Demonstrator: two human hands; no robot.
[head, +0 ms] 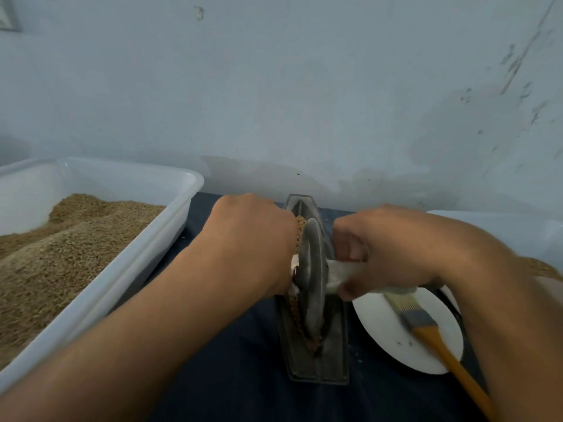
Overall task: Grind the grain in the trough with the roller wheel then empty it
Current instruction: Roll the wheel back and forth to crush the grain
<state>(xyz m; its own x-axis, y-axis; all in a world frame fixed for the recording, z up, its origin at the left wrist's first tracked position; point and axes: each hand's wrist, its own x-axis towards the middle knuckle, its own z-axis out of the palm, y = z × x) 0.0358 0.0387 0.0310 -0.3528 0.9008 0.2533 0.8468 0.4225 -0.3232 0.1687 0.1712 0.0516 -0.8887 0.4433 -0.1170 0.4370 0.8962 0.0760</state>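
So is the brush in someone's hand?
No, the brush lies on the white plate; both hands grip the wheel's handles.

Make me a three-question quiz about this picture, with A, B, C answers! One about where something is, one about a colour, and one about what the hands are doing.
1. Where does the brush lie?
A. in the big tub of grain
B. on the white plate
C. inside the trough

2. What colour is the brush's handle?
A. orange
B. green
C. black

3. What are the two hands doing?
A. resting flat on the cloth
B. lifting the tub
C. gripping the roller wheel's wrapped handles

Answers:
1 B, its bristles and ferrule rest on the white plate, right of the trough.
2 A, the handle is orange below a grey ferrule.
3 C, the left hand and right hand curl round the white-wrapped handles either side of the roller wheel, which stands in the trough.
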